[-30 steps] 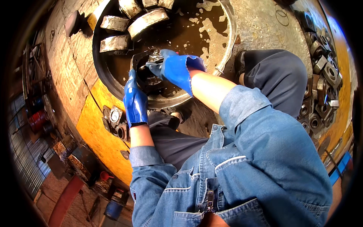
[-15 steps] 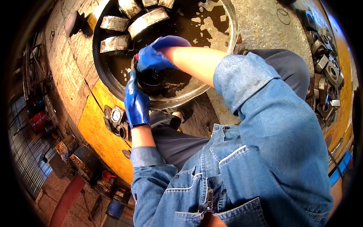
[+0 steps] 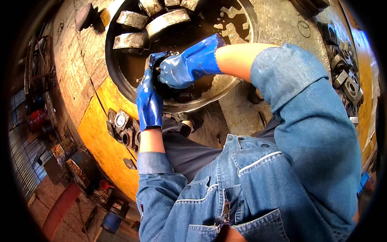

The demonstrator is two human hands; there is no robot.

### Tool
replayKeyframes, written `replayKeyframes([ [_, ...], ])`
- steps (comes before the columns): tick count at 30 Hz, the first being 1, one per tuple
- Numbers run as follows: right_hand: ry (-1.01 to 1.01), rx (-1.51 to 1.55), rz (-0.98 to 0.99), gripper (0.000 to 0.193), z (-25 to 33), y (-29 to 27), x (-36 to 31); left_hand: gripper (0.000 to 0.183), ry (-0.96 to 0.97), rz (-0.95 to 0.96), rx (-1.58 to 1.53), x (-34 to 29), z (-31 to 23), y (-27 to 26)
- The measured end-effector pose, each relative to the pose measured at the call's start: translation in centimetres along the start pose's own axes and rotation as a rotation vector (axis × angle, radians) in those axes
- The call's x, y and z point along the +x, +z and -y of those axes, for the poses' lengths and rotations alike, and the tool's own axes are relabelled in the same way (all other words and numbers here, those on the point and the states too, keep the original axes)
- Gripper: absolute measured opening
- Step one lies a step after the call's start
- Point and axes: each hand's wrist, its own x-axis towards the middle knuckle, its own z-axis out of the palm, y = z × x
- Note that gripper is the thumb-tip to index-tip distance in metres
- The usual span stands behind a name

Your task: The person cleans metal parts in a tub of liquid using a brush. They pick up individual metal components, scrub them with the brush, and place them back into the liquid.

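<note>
Sitting beside a big round metal tub [image 3: 236, 86], the person wears a blue denim jacket [image 3: 282, 173] that fills the near right part of the view. The tub lies on the far side and holds dark, oily liquid [image 3: 193, 34]. It rests on a large yellow machine body [image 3: 98, 137] that runs down the left side. Thick curved grey metal blocks [image 3: 167, 20] lie in the far left part of the tub. Some small round gauges and fittings [image 3: 121, 121] stick out of the yellow body, near the left arm.

Both hands wear shiny blue gloves. The right hand [image 3: 187, 66] reaches across from the right and is curled tight around the top of a small dark round part [image 3: 161, 74] at the near left edge of the tub. The left hand [image 3: 148, 101] comes up from below, and its fingers press against the left side of the same part.
</note>
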Motion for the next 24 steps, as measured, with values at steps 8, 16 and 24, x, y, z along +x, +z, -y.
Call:
replayKeyframes([
  [8,0.57,0.293,0.247,0.03,2.6,-3.1,2.3,0.047,-0.041,-0.055,-0.258,-0.6,-0.5,0.4],
  [16,0.888,1.211,-0.103,0.034,1.7,-3.6,-1.2,0.063,0.065,-0.04,0.173,-0.2,1.8,-0.4],
  [24,0.737,1.246,-0.876,0.038,-1.1,12.6,0.7,0.064,0.057,-0.024,0.15,0.2,1.1,0.0],
])
